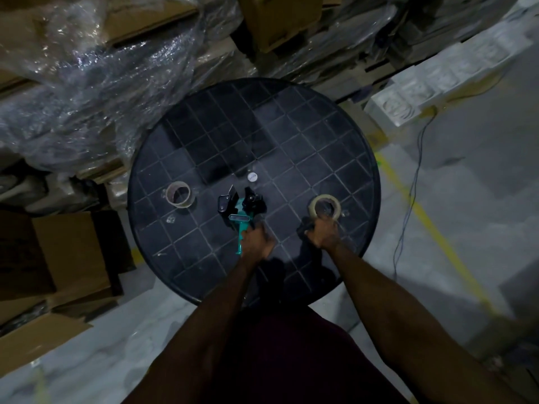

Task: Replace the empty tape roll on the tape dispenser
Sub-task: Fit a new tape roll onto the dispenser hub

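**Warehouse table: dispenser in left hand, new roll in right**

Dim stockroom, round black gridded table (pixel 291 118) amid cartons. Left hand (pixel 256 243) was closed on the teal handle of the tape dispenser (pixel 240 211), near the table's middle. Right hand (pixel 322 233) pinched the near rim of the fresh tape roll (pixel 324 206), toward the right edge. Spent core (pixel 178 194) sat apart, left side. Roll looked light and stiff; best gripped by rim or core, clear of the sticky face. Dispenser blade: watch fingers.

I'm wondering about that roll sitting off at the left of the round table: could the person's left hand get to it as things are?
Probably yes, but not while it is busy. The left hand is closed on the dispenser's teal handle. The roll at the left stands alone on the table, with nothing lying between, so letting go first should free the way.
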